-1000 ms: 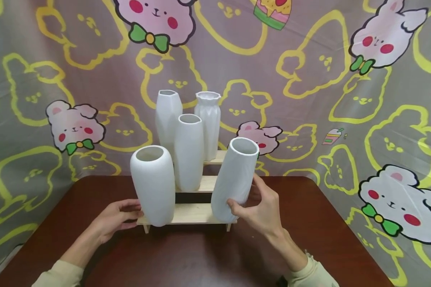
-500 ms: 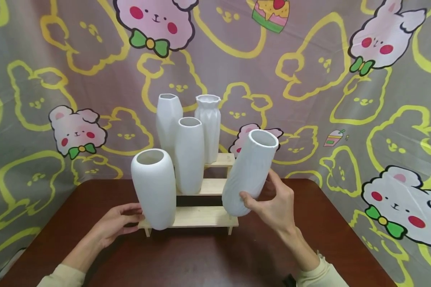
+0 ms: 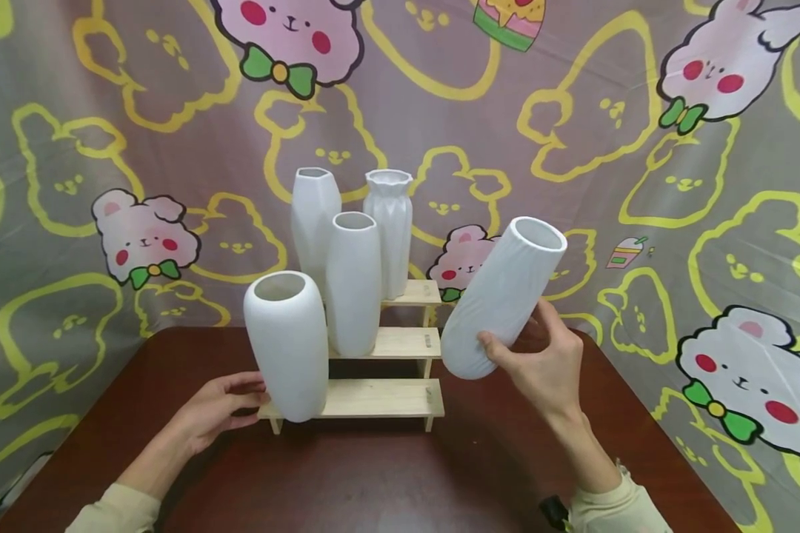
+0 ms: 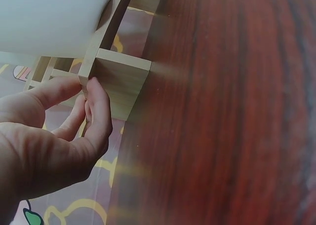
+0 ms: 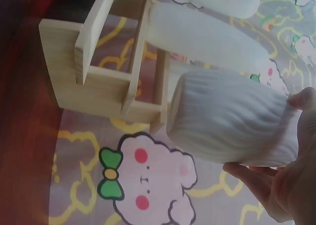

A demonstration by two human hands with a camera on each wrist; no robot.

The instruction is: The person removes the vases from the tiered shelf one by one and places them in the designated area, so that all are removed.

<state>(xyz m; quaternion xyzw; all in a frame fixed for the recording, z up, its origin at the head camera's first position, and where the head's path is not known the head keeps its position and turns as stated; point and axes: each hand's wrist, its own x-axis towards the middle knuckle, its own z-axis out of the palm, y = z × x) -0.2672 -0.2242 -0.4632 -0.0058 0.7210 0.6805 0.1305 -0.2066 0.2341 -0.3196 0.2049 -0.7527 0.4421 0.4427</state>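
The tall white ceramic vase with wavy ridges (image 3: 503, 296) is in the right hand (image 3: 547, 363), raised off the three-tier stand of pale, unpainted wood (image 3: 380, 400) and lying between that hand and the stand's right end. Its long axis leans: the open oval mouth points up and outward over the right hand, the rounded base down and inward toward the stand. The base appears just beside the boards, though their separation in depth is hard to judge. The right hand is much the nearer to this vase; the thumb presses the near side, the fingers curl round the far side. The left hand (image 3: 216, 411), well apart from it, pinches the left end of the lowest board between thumb and fingers.

Just inward of the left hand, upright on the same board, is a smooth white barrel-shaped vase (image 3: 290, 355) with a wide round mouth. Beyond, between the hands, rise a slender smooth white vase (image 3: 353, 289) on the middle tier and, farther back, an angular faceted white vase (image 3: 313, 215) and a fluted white vase with a scalloped rim (image 3: 390, 237). Beneath both hands extends a glossy reddish-brown table with streaked grain (image 3: 347, 481).
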